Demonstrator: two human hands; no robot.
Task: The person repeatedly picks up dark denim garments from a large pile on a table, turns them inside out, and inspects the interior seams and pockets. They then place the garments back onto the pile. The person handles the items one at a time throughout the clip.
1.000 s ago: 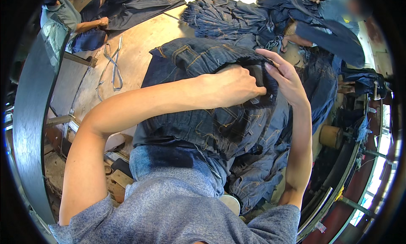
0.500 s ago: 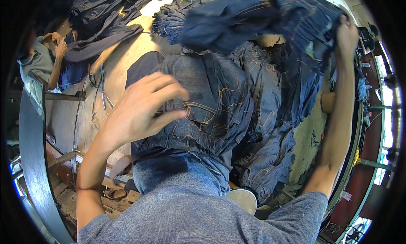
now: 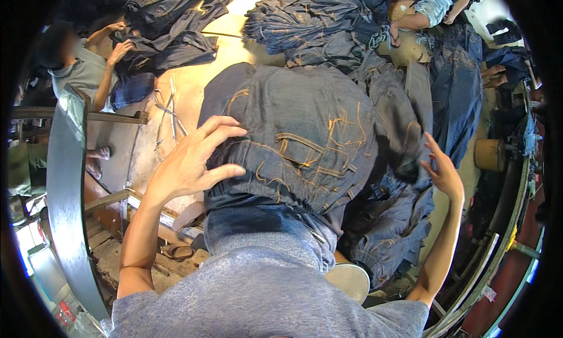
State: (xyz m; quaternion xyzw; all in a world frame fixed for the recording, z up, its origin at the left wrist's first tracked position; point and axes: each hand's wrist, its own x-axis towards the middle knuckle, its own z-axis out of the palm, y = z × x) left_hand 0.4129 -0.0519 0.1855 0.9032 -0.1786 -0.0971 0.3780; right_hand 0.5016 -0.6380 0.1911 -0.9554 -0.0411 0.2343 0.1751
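Across my lap lies a dark denim garment (image 3: 305, 115) with orange stitching, loose orange threads and a belt-loop or pocket edge showing. My left hand (image 3: 196, 162) is over its left side, fingers spread and thumb apart, holding nothing; whether the fingertips touch the cloth I cannot tell. To the right, my right hand (image 3: 441, 169) hangs in the air with its fingers apart and nothing in them. It is nearest to a heap of grey-blue denim (image 3: 390, 221). Farther up on that side lies a long dark blue denim piece (image 3: 454, 97).
More denim piles (image 3: 305, 24) lie ahead and at the far left. A seated person (image 3: 82, 74) handles dark cloth at the left; another person's bare legs (image 3: 416, 21) show at the top right. A bench edge (image 3: 65, 191) and a wooden block (image 3: 489, 155) flank me.
My right hand has let go of the dark blue denim garment and come back down and nearer. My left hand stays spread over the lap garment. The view has shifted.
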